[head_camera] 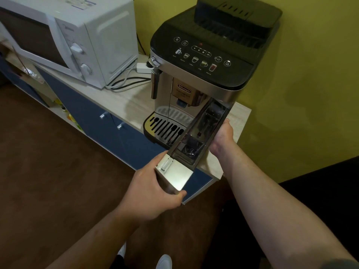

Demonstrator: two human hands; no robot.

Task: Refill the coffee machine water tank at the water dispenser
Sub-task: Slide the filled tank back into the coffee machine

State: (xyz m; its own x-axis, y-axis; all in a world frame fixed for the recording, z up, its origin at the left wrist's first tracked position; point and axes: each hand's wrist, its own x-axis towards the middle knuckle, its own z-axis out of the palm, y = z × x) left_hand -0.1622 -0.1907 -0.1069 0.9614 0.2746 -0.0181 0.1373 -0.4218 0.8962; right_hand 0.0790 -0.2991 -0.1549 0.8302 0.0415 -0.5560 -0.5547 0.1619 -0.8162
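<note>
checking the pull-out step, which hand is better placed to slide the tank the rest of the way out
Left, probably. The left hand grips the silver front end of the water tank, in line with the pull; the right hand only steadies its side, fingers hidden.

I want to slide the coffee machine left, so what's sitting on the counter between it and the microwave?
In the head view, a white power block and cables lie on the counter between the microwave and coffee machine.

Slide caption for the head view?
Left hand grips the water tank by its front end, right hand rests on its side, tank partly out of the coffee machine beside a white microwave.
</note>
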